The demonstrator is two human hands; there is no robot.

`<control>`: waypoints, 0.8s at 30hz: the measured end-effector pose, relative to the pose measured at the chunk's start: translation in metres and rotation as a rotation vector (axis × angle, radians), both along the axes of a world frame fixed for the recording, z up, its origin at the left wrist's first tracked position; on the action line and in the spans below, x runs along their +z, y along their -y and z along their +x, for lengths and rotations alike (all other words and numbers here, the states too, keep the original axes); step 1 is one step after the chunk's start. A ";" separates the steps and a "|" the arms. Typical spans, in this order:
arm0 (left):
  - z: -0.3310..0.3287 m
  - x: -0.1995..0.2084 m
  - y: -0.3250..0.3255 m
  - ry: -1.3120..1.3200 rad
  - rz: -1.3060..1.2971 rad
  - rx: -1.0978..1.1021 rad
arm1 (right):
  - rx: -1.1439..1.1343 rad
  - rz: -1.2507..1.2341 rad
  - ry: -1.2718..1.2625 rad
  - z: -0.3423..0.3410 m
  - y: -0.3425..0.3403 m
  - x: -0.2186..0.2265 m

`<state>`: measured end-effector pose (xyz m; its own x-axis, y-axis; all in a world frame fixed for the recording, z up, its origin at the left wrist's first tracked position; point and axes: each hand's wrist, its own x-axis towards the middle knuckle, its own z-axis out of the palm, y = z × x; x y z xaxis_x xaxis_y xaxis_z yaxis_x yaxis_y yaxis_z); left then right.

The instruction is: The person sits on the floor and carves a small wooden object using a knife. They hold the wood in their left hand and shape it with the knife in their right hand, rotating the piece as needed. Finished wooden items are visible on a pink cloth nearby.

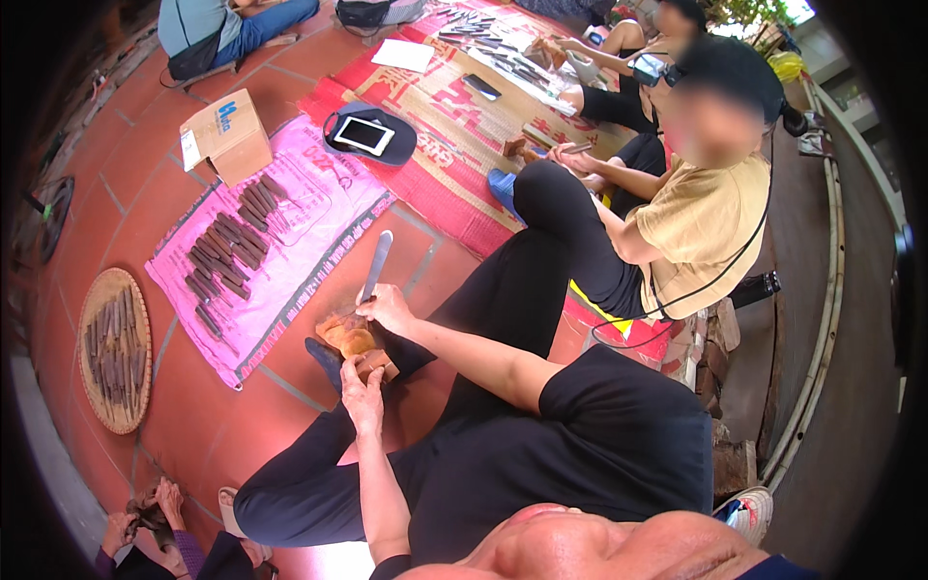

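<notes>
Brown, likely light and stiff, the block [379, 364] suits holding at 7 o'clock, where my left grip [363, 400] clasps it; my right grip [387, 309] grasps a knife-like tool [377, 263].

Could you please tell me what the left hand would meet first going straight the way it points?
Probably the wooden block, which the left hand seems to hold at its fingertips, though depth is unclear.

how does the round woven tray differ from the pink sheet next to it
The round woven tray is circular with a raised rim; the pink sheet is flat and four-sided.
The tray is plain tan, while the sheet is pink with printing.
The tray looks clearly smaller than the sheet.
Both lie on red floor tiles and bear dark brown sticks.
</notes>
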<state>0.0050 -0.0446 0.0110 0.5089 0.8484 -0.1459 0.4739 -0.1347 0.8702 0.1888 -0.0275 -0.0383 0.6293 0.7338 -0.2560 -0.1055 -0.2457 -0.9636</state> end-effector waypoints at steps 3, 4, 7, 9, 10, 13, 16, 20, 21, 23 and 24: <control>0.004 0.002 0.001 -0.003 0.012 -0.002 | -0.059 0.034 0.018 0.013 0.000 -0.007; 0.004 0.001 0.000 -0.016 0.021 -0.003 | -0.069 0.014 -0.014 0.017 -0.002 -0.008; -0.001 -0.008 -0.002 -0.023 -0.081 0.003 | -0.101 0.067 -0.116 0.025 -0.003 -0.002; -0.006 -0.021 -0.003 -0.022 -0.030 0.023 | -0.158 0.154 -0.194 0.020 -0.005 0.004; -0.005 -0.011 -0.004 -0.030 -0.025 0.001 | -0.165 0.063 -0.258 0.024 -0.005 0.001; -0.006 -0.016 0.000 -0.043 0.084 -0.006 | -0.136 0.080 -0.348 0.030 0.002 -0.021; -0.002 -0.011 0.004 -0.078 0.029 0.016 | -0.118 0.047 -0.394 0.031 0.005 -0.028; -0.004 -0.002 0.006 -0.089 -0.066 0.029 | -0.079 0.026 -0.377 0.019 0.003 -0.029; -0.003 -0.003 0.007 -0.083 -0.066 0.028 | -0.063 0.021 -0.368 0.019 0.002 -0.028; -0.002 -0.004 0.007 -0.073 -0.063 0.024 | -0.034 0.011 -0.351 0.017 0.000 -0.027; -0.002 -0.005 0.007 -0.067 -0.064 0.026 | -0.023 -0.005 -0.349 0.015 -0.001 -0.026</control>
<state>0.0032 -0.0516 0.0060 0.4743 0.8490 -0.2329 0.5339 -0.0671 0.8429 0.2043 -0.0269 -0.0641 0.5196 0.7184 -0.4626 -0.4342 -0.2443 -0.8671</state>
